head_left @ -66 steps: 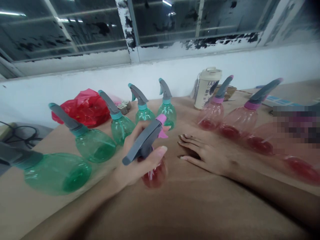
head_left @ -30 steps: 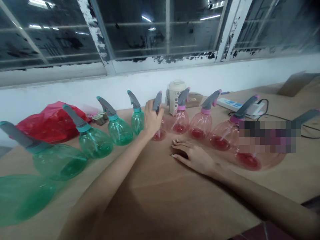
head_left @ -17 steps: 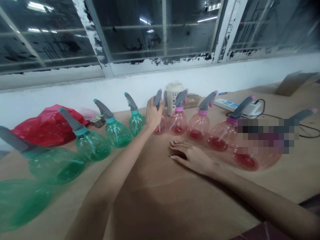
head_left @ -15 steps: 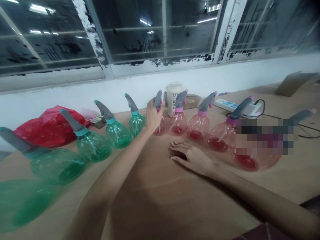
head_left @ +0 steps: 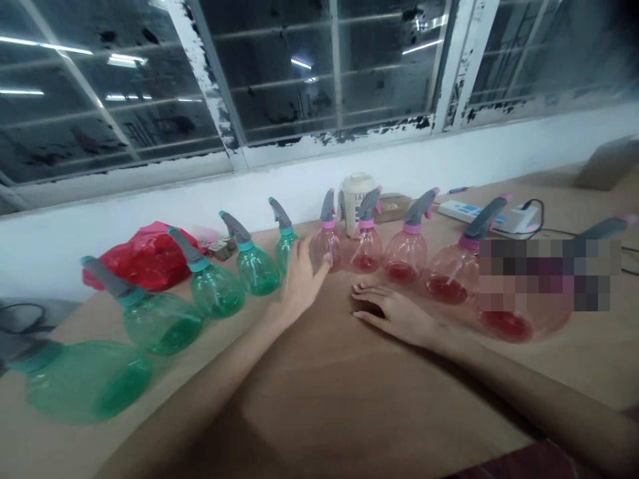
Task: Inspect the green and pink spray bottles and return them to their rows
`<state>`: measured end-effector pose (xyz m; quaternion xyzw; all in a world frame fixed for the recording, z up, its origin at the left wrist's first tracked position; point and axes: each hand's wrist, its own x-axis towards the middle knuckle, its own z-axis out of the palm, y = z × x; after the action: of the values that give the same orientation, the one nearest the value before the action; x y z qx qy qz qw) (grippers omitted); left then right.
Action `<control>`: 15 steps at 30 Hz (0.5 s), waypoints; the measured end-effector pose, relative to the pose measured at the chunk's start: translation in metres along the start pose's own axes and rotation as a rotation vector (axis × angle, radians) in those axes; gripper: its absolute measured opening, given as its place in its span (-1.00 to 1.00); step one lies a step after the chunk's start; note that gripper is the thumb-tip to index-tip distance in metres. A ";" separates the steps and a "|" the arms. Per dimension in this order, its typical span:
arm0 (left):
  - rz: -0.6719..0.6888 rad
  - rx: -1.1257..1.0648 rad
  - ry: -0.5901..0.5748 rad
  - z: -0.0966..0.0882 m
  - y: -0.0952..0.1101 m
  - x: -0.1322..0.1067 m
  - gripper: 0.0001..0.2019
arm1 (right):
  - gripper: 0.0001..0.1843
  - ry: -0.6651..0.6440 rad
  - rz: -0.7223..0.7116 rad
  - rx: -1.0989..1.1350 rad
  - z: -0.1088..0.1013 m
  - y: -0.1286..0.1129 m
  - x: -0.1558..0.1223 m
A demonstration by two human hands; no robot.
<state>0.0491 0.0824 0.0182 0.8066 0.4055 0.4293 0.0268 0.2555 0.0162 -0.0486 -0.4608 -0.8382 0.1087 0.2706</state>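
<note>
A curved row of spray bottles stands on the brown table (head_left: 349,399): several green ones on the left, several pink ones on the right. My left hand (head_left: 301,279) is open, its fingertips just short of the leftmost pink spray bottle (head_left: 327,243), which stands upright next to the last green spray bottle (head_left: 284,241). Flat on the table lies my right hand (head_left: 397,314), fingers stretched out and empty, in front of the pink bottles (head_left: 407,247).
A red plastic bag (head_left: 144,258) lies at the back left. A white cup (head_left: 353,203) stands behind the pink bottles, a power strip (head_left: 492,216) with a cable further right. A white wall and windows close off the far side.
My left hand carried a pink spray bottle to the gap between green and pink bottles, set it down and let go. It has drawn back a little. My right hand stayed flat.
</note>
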 end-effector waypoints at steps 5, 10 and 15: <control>0.026 0.003 -0.100 0.008 0.020 -0.006 -0.75 | -0.57 0.001 -0.008 0.028 -0.001 0.000 0.000; -0.031 0.022 -0.081 0.039 0.050 0.020 -0.70 | -0.55 0.003 0.006 0.014 -0.003 -0.001 0.001; -0.205 0.087 -0.065 0.068 0.066 0.058 -0.51 | -0.59 -0.003 -0.009 0.032 -0.006 -0.005 0.003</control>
<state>0.1569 0.0985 0.0400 0.7747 0.5031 0.3800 0.0488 0.2544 0.0155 -0.0407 -0.4524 -0.8389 0.1215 0.2770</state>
